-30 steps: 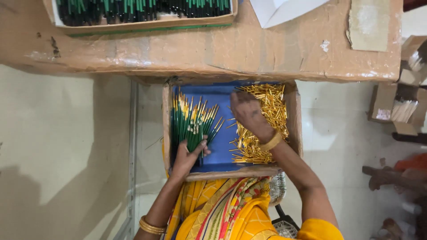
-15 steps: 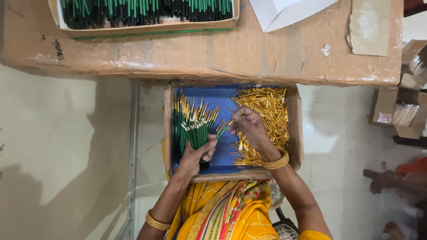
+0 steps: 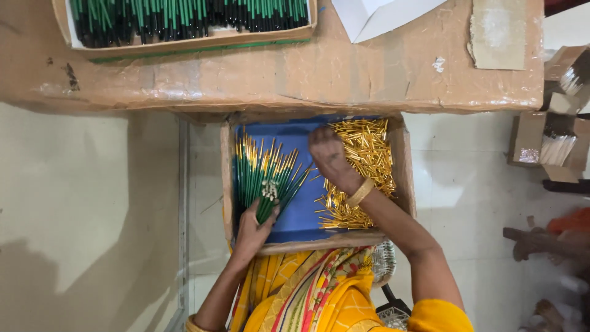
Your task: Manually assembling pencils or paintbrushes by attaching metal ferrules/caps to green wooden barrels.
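Left hand (image 3: 253, 229) fingers closed around butt ends of light, stiff, slippery green-shafted gold-tipped stick bundle (image 3: 265, 175), fanned toward 12 o'clock in blue-lined cardboard tray (image 3: 226, 184); right hand (image 3: 330, 158), blurred, grip unreadable, over loose gold metal ferrules (image 3: 364, 163) at 3 o'clock.

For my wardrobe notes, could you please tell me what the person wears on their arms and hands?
Both hands are bare, ungloved. The right hand has a gold bangle at its wrist and a short yellow sleeve above. The left hand has another bangle, barely visible at the frame's bottom edge.
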